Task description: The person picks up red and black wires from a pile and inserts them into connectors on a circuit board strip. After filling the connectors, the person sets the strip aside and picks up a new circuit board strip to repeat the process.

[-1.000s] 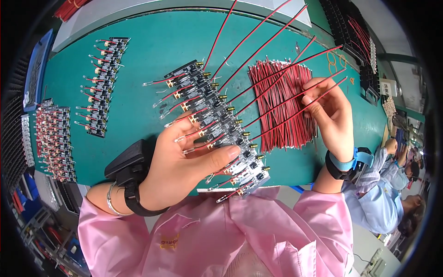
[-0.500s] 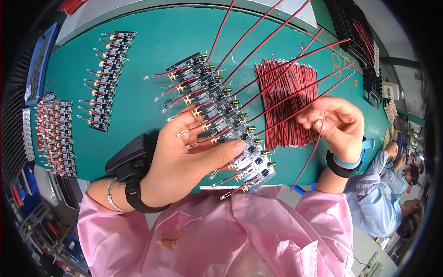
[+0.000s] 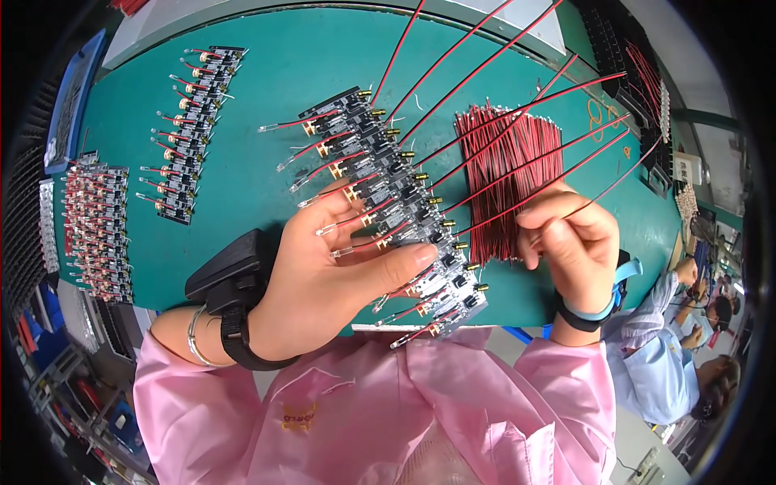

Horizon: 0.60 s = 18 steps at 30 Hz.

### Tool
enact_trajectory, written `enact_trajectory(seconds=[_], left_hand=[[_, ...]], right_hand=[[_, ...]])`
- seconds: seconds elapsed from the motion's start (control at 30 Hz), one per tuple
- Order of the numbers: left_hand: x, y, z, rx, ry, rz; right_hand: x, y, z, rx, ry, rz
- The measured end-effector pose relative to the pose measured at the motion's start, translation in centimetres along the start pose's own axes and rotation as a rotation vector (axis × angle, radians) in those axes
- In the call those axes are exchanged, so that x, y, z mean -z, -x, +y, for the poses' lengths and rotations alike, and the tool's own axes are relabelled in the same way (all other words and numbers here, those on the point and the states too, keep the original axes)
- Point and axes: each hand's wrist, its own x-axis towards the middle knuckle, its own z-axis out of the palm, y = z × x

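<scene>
My left hand grips a long panel of small circuit boards, thumb on top and fingers beneath, held slanting above the mat. Short red leads with clear tips stick out along the panel's left edge. From its right edge, several long red-and-black wires fan out toward the upper right. My right hand is closed with thumb and fingertips together on another thin red-and-black wire, which runs up and right from the pinch. Just behind that hand lies a thick bundle of red-and-black wires.
A second populated panel lies on the green mat at left. Farther left are a stack of panels and a blue tray. Rubber bands sit at the right. Co-workers in blue sit to the right.
My right hand has shifted slightly left and down, closer to the panel. The wire in it has swung from hanging downward to pointing up and right. My left hand keeps its grip.
</scene>
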Motion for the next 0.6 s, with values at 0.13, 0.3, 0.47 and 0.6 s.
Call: enact_trajectory(seconds=[0.13,0.3,0.47,0.6], left_hand=[[0.1,-0.2,-0.5,-0.038,-0.015,0.003],[-0.1,-0.2,-0.2,-0.018,-0.004,-0.006],[-0.3,-0.2,-0.5,-0.063,0.0,0.013],[-0.1,-0.2,-0.4,-0.019,-0.017,0.006]], right_hand=[[-1.6,0.3,0.8,-0.018,-0.048,0.057],[-1.9,0.5,1.4,0.03,0.001,0.073],[-2.7,0.6,1.5,0.0,0.058,0.077],[-2.8,0.6,1.6,0.037,0.135,0.076]])
